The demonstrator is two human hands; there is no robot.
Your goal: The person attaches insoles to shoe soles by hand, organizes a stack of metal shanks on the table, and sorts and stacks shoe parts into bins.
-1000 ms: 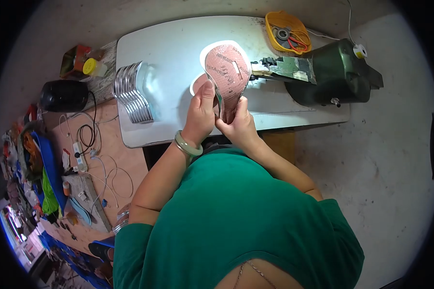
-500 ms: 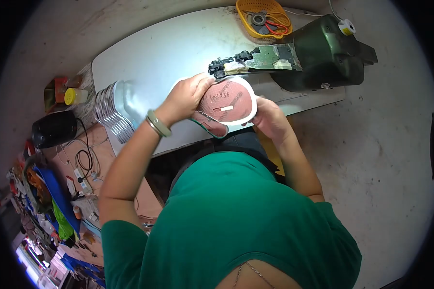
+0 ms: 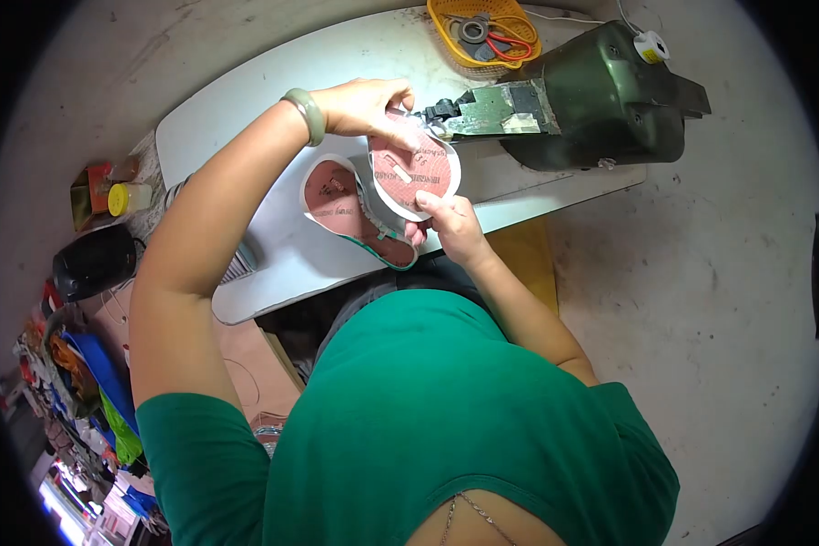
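A pink shoe insole with printed lettering and a white rim sits at the head of the green sewing machine. My left hand reaches over its far end, thumb resting on the pink face and fingers bent beside the machine head. What those fingertips touch is partly hidden. My right hand pinches the near edge, thumb on top. To the left lies a second pink insole, white-rimmed with a green edge near me, its narrow end at the table edge.
A yellow basket with scissors and a round grey part stands at the back. The machine's bulky dark green body fills the right of the white table. Beyond the left end are a yellow-lidded jar and a black object.
My left hand has moved up toward the machine head. The held insole has turned and shifted left, showing the second insole more fully. My left arm now covers most of the silvery stack.
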